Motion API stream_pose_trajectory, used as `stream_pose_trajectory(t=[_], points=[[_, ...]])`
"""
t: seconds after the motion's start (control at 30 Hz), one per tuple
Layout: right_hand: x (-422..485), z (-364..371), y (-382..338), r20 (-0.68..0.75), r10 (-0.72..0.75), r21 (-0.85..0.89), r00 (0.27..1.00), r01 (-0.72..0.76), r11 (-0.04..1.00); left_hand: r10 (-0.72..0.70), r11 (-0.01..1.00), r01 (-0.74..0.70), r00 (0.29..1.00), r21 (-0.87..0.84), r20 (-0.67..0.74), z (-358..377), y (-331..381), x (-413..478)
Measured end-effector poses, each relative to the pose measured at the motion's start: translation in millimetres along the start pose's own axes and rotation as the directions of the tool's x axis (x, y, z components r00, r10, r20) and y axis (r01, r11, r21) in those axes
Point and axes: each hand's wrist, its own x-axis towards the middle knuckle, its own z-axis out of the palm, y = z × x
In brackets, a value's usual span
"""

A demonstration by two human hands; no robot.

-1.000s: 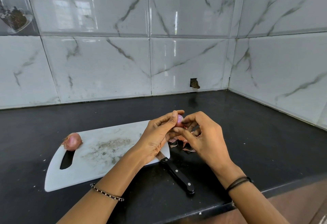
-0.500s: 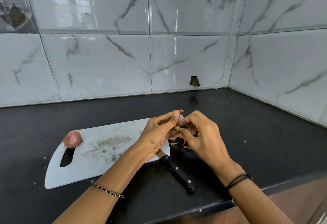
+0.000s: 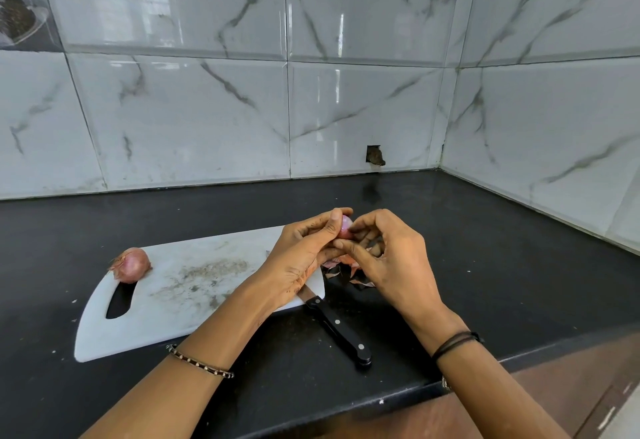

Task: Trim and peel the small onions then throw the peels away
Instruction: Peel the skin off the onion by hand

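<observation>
One small onion sits at mid-frame, pinched between our left hand and right hand, fingers of both curled round it. Peels lie beneath on the counter. A second onion rests on the cutting board at frame left; a knife lies lower centre.

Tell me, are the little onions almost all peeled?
Not yet. Some peels already lie beside the cutting board. The left hand and right hand grip one pink onion, mostly bare. The onion on the board has its skin on, and the peels need binning.
</observation>
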Motion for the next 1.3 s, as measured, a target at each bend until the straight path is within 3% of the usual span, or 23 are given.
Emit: stream_pose_trajectory(t=[0.37, 0.57, 0.83, 1.0, 1.3], points=[[-0.6, 2.8, -0.9, 0.095, -0.067, -0.05, 0.993, 0.072, 0.996, 0.001, 0.997, 0.002, 0.999, 0.072, -0.05, -1.7, -4.1, 0.4], [-1.4, -1.7, -5.2, 0.004, 0.043, 0.082, 0.999, -0.043, 0.996, -0.01, 1.0, 0.01, 0.999, 0.0, -0.047, 1.6, -0.3, -0.8], [-0.4, -2.1, 0.3, -0.001, -0.103, -0.041, 0.995, 0.102, 0.994, -0.017, 0.999, 0.013, 0.996, -0.042, -0.088, -0.6, 1.2, -1.9], [-1.0, -0.9, -0.7, -0.003, -0.016, -0.008, 1.0, 0.016, 1.0, -0.071, 0.994, 0.064, 0.994, -0.084, -0.083, 0.3, 4.1, -1.4], [-2.7, 0.5, 2.3, -0.01, 0.034, -0.054, 0.999, -0.035, 0.998, -0.009, 1.0, 0.009, 0.993, 0.0, -0.121, 1.7, 3.2, -5.0]])
